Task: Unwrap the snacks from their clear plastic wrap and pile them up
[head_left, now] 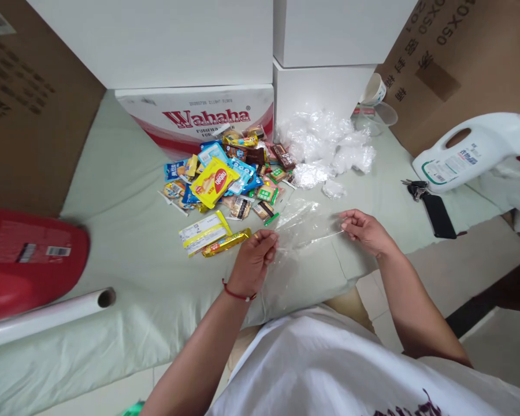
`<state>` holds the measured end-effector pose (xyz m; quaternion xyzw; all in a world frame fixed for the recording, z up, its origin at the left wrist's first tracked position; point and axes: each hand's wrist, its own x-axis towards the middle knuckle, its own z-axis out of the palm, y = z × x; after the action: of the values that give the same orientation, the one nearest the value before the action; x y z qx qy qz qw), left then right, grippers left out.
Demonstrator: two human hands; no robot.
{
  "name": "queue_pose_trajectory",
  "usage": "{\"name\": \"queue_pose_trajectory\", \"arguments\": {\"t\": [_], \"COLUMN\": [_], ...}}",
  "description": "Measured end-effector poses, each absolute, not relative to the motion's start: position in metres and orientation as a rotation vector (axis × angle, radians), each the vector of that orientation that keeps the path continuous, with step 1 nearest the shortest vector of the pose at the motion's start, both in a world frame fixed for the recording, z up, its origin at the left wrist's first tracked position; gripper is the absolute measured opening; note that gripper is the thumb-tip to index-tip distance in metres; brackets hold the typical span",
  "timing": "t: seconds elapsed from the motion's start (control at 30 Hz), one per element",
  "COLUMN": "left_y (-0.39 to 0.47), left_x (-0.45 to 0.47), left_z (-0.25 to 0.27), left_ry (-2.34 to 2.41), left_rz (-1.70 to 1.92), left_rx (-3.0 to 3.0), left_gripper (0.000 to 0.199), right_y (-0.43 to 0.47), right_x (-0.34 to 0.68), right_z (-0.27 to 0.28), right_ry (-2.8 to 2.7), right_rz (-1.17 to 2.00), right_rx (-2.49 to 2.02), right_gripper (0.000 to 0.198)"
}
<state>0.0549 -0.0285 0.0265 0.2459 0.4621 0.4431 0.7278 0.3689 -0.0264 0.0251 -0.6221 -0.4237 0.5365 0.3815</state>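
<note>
A clear plastic bag (301, 228) is stretched between my two hands, low over the cloth-covered surface. My left hand (257, 257), with a red string bracelet on the wrist, pinches the bag's left side. On the opposite side, my right hand (364, 230) grips its edge between thumb and fingers. Nothing shows inside the bag. Just left of my left hand lie a gold-wrapped snack stick (226, 242) and a yellow-and-white snack packet (203, 233). Beyond them rises a heap of small wrapped snacks, topped by a yellow packet (214, 182).
Crumpled clear plastic (320, 144) is piled before white boxes (320, 92). A Wahaha carton (199, 115) stands behind the snacks. At right are a white detergent bottle (468, 150), keys (416, 189) and a black phone (438, 215). A red container (30, 260) and white roll (47, 312) lie left.
</note>
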Motion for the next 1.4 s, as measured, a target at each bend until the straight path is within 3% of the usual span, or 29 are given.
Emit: {"name": "queue_pose_trajectory", "arguments": {"t": [0.23,0.37,0.47,0.63,0.87,1.2,1.3,1.4], "left_y": [-0.04,-0.042,-0.041,-0.034,-0.028,-0.024,-0.035,-0.048], "left_x": [0.033,0.035,0.04,0.04,0.009,-0.005,-0.003,0.005], "left_z": [0.015,0.011,0.011,0.009,0.0,-0.015,-0.011,0.004], "left_ry": [1.09,1.136,1.142,1.155,1.288,1.412,1.72,1.76], "left_rz": [1.084,1.126,1.133,1.091,1.098,1.049,1.097,1.219], "left_rx": [0.425,0.407,0.418,0.443,0.514,0.694,1.11,1.731], "left_gripper": [0.048,0.047,0.045,0.045,0.045,0.033,0.02,0.025], "right_y": [0.011,0.017,0.002,-0.018,-0.032,-0.067,-0.067,-0.064], "right_x": [0.388,0.378,0.358,0.324,0.348,0.396,0.395,0.391], "right_z": [0.016,0.023,0.045,0.06,0.028,0.003,-0.002,-0.002], "right_ry": [-1.225,-1.321,-1.573,-2.217,-2.191,-1.994,-1.989,-1.985], "right_rz": [1.288,0.814,0.494,0.947,0.997,0.736,0.708,0.698], "right_rx": [-1.684,-1.793,-1.63,-1.211,-1.116,-1.364,-1.383,-1.358], "right_gripper": [0.04,0.025,0.023,0.066,0.024,0.021,0.02,0.022]}}
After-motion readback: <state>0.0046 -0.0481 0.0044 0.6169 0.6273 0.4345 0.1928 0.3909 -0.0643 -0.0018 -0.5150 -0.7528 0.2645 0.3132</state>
